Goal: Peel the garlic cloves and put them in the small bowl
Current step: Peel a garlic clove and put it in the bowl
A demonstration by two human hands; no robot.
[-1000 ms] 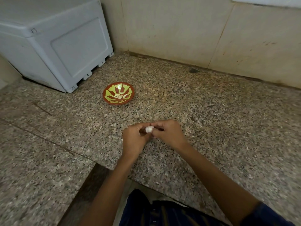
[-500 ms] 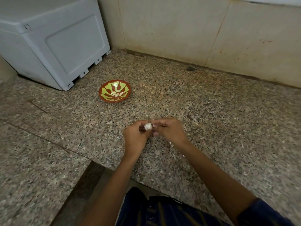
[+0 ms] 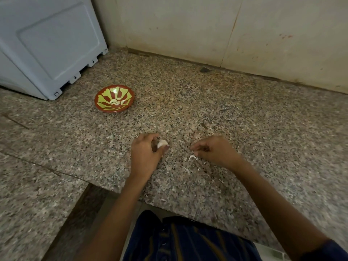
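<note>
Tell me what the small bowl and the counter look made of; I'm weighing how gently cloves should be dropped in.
The small bowl looks like glazed ceramic or painted earthenware: red-brown with yellow-green petals and a slight sheen, though painted plastic cannot be ruled out. The counter looks like polished granite: speckled grey, pink and black grain, hard and flat.

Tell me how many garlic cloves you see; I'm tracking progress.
About 4: one in the left hand, garlic clove; roughly three in the small bowl, peeled cloves. Some may overlap.
</note>
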